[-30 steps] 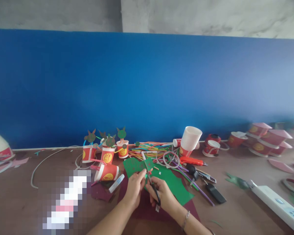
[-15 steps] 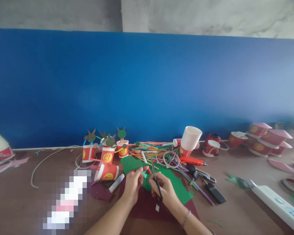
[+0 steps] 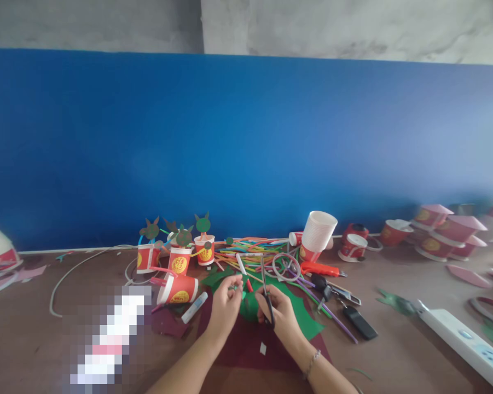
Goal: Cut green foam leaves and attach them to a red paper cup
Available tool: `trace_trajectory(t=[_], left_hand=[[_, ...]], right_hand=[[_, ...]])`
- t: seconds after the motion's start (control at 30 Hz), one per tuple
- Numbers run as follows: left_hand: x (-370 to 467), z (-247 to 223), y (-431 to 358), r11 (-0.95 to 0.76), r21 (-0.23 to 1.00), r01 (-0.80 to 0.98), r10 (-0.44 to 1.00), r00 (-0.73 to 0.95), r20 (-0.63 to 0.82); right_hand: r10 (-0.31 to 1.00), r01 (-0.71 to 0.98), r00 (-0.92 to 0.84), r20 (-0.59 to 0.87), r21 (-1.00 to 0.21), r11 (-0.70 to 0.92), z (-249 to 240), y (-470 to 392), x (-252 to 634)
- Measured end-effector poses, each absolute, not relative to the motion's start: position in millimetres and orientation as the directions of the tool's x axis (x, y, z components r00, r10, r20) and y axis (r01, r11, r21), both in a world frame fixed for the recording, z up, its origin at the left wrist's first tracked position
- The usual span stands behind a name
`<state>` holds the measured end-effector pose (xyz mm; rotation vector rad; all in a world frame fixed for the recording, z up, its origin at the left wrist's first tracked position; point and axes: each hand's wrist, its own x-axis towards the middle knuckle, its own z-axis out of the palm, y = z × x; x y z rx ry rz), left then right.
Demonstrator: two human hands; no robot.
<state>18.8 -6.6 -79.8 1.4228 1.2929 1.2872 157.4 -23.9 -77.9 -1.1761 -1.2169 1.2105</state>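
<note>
My right hand (image 3: 278, 311) is closed round the handles of a pair of scissors (image 3: 264, 279), whose blades point away from me. Close by on the left, my left hand (image 3: 228, 302) pinches a small piece of green paper (image 3: 233, 287), mostly covered by the fingers. Between and beneath both hands lies green paper (image 3: 306, 314), spread over a dark maroon sheet (image 3: 246, 353). Just beyond the fingertips is a white marker with a red end (image 3: 249, 285). A glue stick (image 3: 194, 307) rests left of my left hand.
Red paper cups with cut-out heads (image 3: 180, 261) stand at back left, one cup (image 3: 177, 288) tipped over. Coloured pipe cleaners (image 3: 250, 247) pile up behind my hands. Rightward are stacked cups (image 3: 319, 232), an orange cutter (image 3: 320, 268), keys with a black fob (image 3: 359, 323) and a power strip (image 3: 463, 339).
The larger green paper piece that my left hand held up has gone down onto the pile. My left hand has turned and now pinches something small. The scissors have swung slightly more upright.
</note>
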Motion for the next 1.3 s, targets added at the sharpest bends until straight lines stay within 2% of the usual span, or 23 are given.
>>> trace_trajectory(t=[0.07,0.1,0.17,0.23,0.3,0.4,0.5,0.6,0.7,0.77,0.83,0.9,0.97,1.13,1.2,1.3], left_hand=[[19,-78,-14,-0.309,0.82,0.482,0.947,0.081,0.31],[20,-78,-17,-0.34,0.727,0.596,0.936,0.143,0.321],[21,-78,-22,-0.311,0.579,0.754,0.949,0.218,0.226],[23,-77,-23,-0.248,0.486,0.838,0.968,0.234,0.089],[24,-77,-23,-0.217,0.44,0.871,0.972,0.236,0.012],[24,-76,-21,-0.255,0.44,0.861,0.963,0.266,0.037],[24,-77,-24,-0.384,0.492,0.781,0.923,0.341,0.18],[24,-77,-28,-0.547,0.558,0.624,0.837,0.429,0.34],[25,-76,-31,-0.608,0.632,0.481,0.789,0.46,0.408],[25,-74,-31,-0.592,0.688,0.419,0.799,0.418,0.432],[24,-74,-27,-0.526,0.768,0.366,0.85,0.27,0.453],[23,-75,-20,-0.408,0.871,0.273,0.911,0.057,0.408],[22,-78,-12,-0.263,0.955,0.136,0.957,-0.085,0.276],[22,-84,0,0.01,0.987,-0.161,0.998,-0.055,-0.019],[21,-85,1,0.053,0.967,-0.247,0.996,-0.051,-0.068],[19,-86,2,0.006,0.95,-0.311,0.991,-0.128,-0.049]], right_hand=[[1.0,-0.031,-0.016,0.021,-0.999,0.02,-77,-25,157],[1.0,-0.036,-0.016,0.023,-0.999,0.022,-76,-25,157],[0.999,-0.039,-0.018,0.03,-0.999,0.029,-74,-25,157],[0.999,-0.04,-0.02,0.032,-0.999,0.031,-72,-25,157],[1.0,-0.042,-0.016,0.026,-0.999,0.026,-71,-25,156],[1.0,-0.05,0.005,0.021,-0.999,0.021,-72,-25,156],[1.0,-0.066,0.027,-0.003,-0.998,-0.001,-75,-24,158],[0.998,-0.094,0.053,-0.028,-0.995,-0.023,-77,-20,163],[0.996,-0.129,0.092,-0.022,-0.992,-0.01,-76,-13,168],[0.995,-0.135,0.091,-0.026,-0.991,-0.013,-75,-9,169],[0.996,-0.128,0.083,-0.033,-0.992,-0.022,-73,-6,168],[0.996,-0.128,0.084,-0.039,-0.991,-0.028,-71,-4,165],[0.997,-0.125,0.065,-0.042,-0.992,-0.034,-69,-4,160],[0.998,-0.083,-0.027,-0.052,-0.995,-0.055,-64,-3,151],[0.997,-0.082,-0.072,-0.042,-0.995,-0.048,-64,-3,149],[0.985,-0.093,-0.17,0.002,-0.996,-0.014,-67,-3,145]])
